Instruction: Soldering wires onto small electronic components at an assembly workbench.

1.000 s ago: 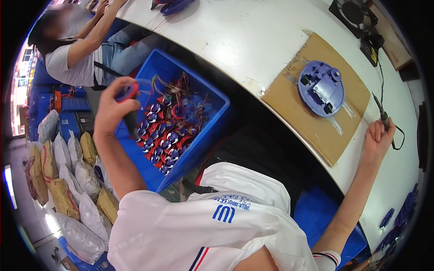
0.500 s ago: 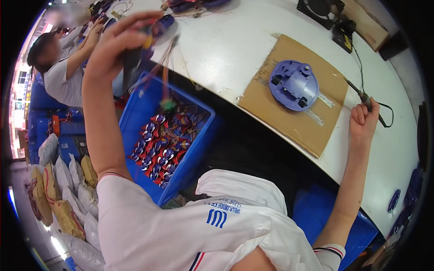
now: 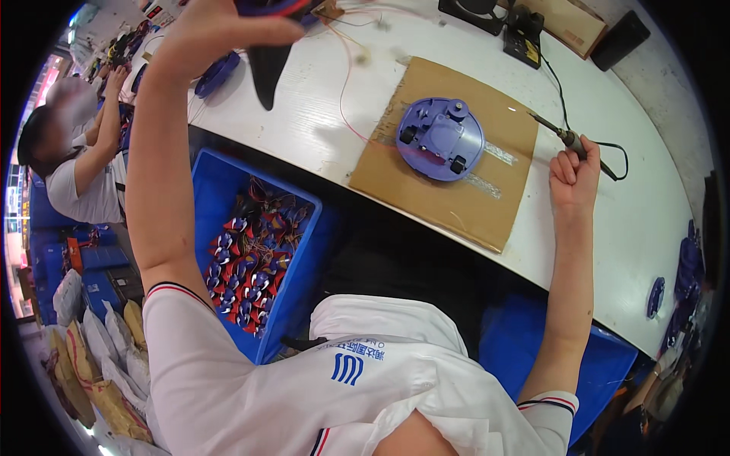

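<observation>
My right hand (image 3: pixel 574 171) is closed round the handle of a soldering iron (image 3: pixel 569 138), its tip pointing left over the table. To its left, a round purple plastic base (image 3: pixel 441 140) with two small black wheels lies on a sheet of cardboard (image 3: pixel 487 216). My left hand (image 3: pixel 209 38) is raised at the top edge, partly out of view. It grips a dark pointed piece (image 3: pixel 270 72) with a purple and red rounded part above it; the fingertips are hidden. A thin pink wire (image 3: pixel 348 91) runs from near that hand toward the purple base.
Below my left arm stands a blue bin (image 3: pixel 285 292) of red, purple and white wired parts. A soldering stand (image 3: pixel 523 42) and a black fan (image 3: pixel 471 11) sit at the back. Another purple part (image 3: pixel 217 74) lies near my left forearm. A co-worker (image 3: pixel 80 167) sits at far left.
My left hand has moved up and right, carrying the dark piece out over the table. My right hand keeps its hold on the soldering iron. The whole view has shifted slightly.
</observation>
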Demonstrator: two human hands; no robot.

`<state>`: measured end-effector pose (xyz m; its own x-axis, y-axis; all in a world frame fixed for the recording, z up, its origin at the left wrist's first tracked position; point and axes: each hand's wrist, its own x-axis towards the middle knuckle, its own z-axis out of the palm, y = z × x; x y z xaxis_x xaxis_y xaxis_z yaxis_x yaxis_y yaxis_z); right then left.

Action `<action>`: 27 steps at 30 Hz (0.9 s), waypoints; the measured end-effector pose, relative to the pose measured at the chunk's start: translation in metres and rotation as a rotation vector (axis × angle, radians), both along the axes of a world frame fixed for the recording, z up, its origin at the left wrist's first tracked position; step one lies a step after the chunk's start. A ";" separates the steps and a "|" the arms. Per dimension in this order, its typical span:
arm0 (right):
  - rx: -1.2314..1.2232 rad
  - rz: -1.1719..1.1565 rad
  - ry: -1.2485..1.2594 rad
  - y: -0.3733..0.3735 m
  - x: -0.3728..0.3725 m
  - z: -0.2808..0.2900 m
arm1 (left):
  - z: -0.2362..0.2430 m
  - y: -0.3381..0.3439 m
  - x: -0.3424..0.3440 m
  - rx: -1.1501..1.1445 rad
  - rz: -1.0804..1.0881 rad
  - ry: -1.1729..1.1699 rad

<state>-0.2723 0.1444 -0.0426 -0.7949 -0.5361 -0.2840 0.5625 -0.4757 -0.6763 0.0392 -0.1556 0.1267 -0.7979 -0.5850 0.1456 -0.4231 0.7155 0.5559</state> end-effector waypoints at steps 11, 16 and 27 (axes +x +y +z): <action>0.007 -0.029 0.025 0.001 0.005 0.005 | -0.136 0.016 -0.004 -0.782 -0.084 0.135; 0.035 -0.009 0.070 -0.001 0.013 0.014 | -0.140 0.083 -0.058 -0.218 -0.078 0.348; 0.044 0.059 0.129 -0.005 0.028 0.021 | -0.144 0.097 -0.110 0.124 -0.021 0.316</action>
